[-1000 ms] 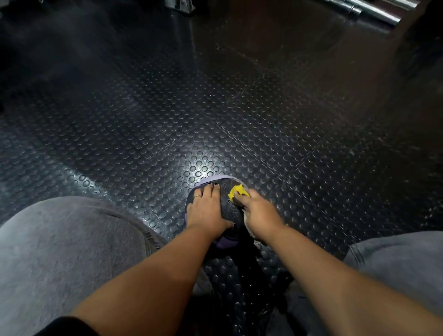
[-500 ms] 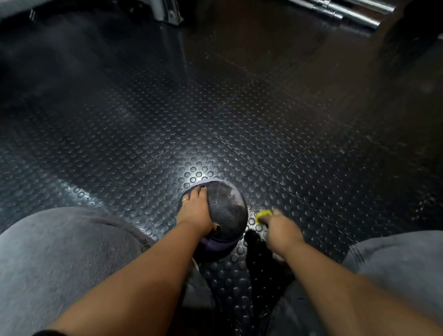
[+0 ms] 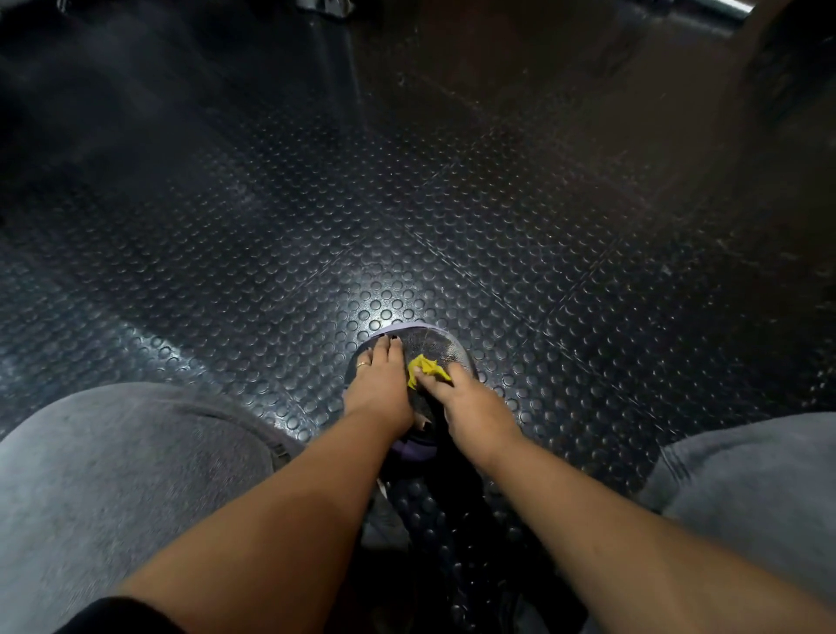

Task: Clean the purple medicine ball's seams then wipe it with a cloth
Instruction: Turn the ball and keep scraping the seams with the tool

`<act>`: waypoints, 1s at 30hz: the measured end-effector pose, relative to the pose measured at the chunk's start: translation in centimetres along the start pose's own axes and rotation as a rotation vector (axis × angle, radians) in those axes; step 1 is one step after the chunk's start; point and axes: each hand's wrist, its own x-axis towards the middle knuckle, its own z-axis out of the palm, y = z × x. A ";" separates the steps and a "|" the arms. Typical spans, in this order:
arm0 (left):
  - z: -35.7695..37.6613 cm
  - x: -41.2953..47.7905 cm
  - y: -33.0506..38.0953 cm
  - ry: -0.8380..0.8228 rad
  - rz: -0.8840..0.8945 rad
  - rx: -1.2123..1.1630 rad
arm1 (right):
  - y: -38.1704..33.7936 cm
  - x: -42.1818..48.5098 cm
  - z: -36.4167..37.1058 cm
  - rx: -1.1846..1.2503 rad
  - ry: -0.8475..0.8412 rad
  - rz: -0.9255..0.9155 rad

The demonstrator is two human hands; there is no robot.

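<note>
1. So, from my remote seat: the purple ball [image 3: 436, 348] sits on the floor, low in the middle of the view and between the two knees.
2. Its top looks dark and grainy. A purple edge shows at the far rim and again on the near side under the wrists. I can't make out any seams, it's too dim and small for that.
3. The left hand [image 3: 380, 391] lies flat on the left side of the ball, fingers straight, close together and pointing away, gripping nothing. One finger has a ring [image 3: 363, 364] on it.
4. The right hand [image 3: 475, 407] is on the right side of the ball's top. Its fingers are curled down onto a crumpled yellow cloth [image 3: 427, 369], pinning it against the ball.
5. The cloth touches the ball's top just beside the left hand's fingers. Most of what shows pokes out past the right fingertips.
6. The floor [image 3: 271, 271] is black rubber with round studs, laid in big tiles. A bright patch of light sits right at the ball's far side.
7. Grey trousers: left knee [image 3: 113, 475] near left, right knee [image 3: 746, 479] near right. A bit of black sleeve [image 3: 113, 615] shows at the near left edge.
8. Way off at the far right there's a shiny metal bar [image 3: 735, 5].
</note>
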 end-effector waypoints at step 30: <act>0.8 -1.1 2.4 -0.030 0.025 0.182 | -1.2 1.2 0.1 0.111 0.027 0.380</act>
